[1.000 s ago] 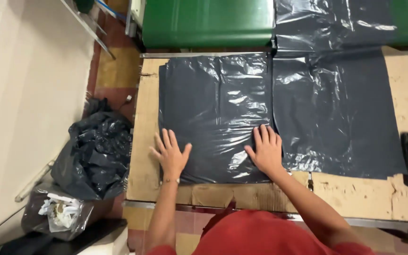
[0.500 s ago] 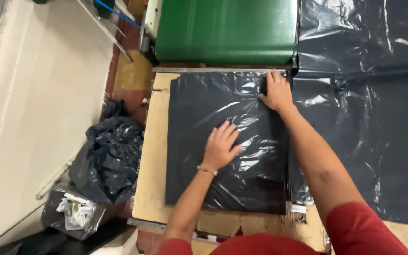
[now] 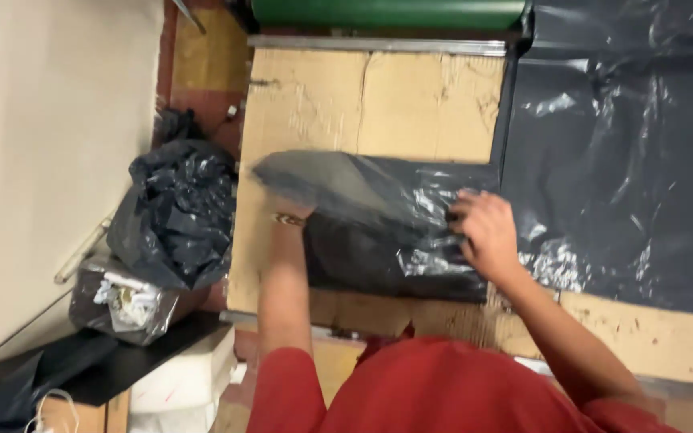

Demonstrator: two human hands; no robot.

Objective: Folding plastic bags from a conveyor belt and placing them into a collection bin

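Two hands work one black plastic bag [image 3: 378, 224] that lies folded over on the cardboard-covered surface [image 3: 362, 104], near its front edge. My right hand [image 3: 484, 232] rests on the bag's right end, fingers [image 3: 463, 210] curled and pinching the shiny film. My left hand is hidden under the lifted flap at the bag's left end; only the wrist with a thin bracelet [image 3: 289, 219] shows, so I cannot tell whether that grip is spread or pressed together. The flap above it is blurred.

Just beside the bag, to the right, a wide sheet of black plastic [image 3: 619, 160] covers the surface and runs off the frame. At the far edge a green roll-shaped machine part [image 3: 387, 12] sits behind a metal rail [image 3: 378, 44].

On the floor to the left, well apart from the surface, a crumpled heap of black bags [image 3: 178, 208] leans over a dark bag of white and pale scraps [image 3: 122, 301]. Near it stands a white box [image 3: 186, 377].
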